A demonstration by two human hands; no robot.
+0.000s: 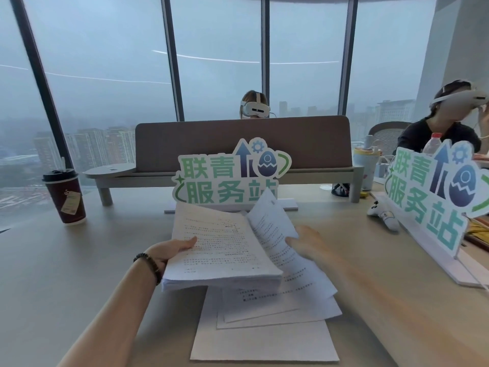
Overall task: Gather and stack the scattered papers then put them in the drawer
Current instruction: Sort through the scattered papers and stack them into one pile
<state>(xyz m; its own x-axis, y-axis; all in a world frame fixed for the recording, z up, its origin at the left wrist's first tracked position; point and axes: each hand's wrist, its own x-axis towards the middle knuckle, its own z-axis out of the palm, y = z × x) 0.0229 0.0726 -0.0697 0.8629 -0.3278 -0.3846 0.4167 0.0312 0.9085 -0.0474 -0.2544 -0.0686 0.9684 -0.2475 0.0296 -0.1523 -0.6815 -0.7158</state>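
The step in hand looks like adding a loose page to the gathered pile. To do it well, the left hand (169,250) should keep the thick stack of white printed papers (219,250) level and firmly supported, thumb on top and the rest beneath, while the right hand (304,243) lays its single white printed sheet (275,234) flat on top with the edges matched. After that, the loose white sheets lying on the pale wooden worktop (66,274) need collecting, and the whole pile wants tapping square on the worktop before it goes to a drawer, which is not in view.

The left hand's fingers grasp the stack at its left edge, thumb pressed on the top page. The right hand, blurred, pinches the single sheet, which stands tilted up beside the stack.

The stack is thick, its lower edge ragged, and it is held above the worktop, in front of a green and white cut-out sign (230,181). Below it, several loose sheets (264,337) lie fanned and overlapping on the worktop, some printed, the lowest mostly blank.
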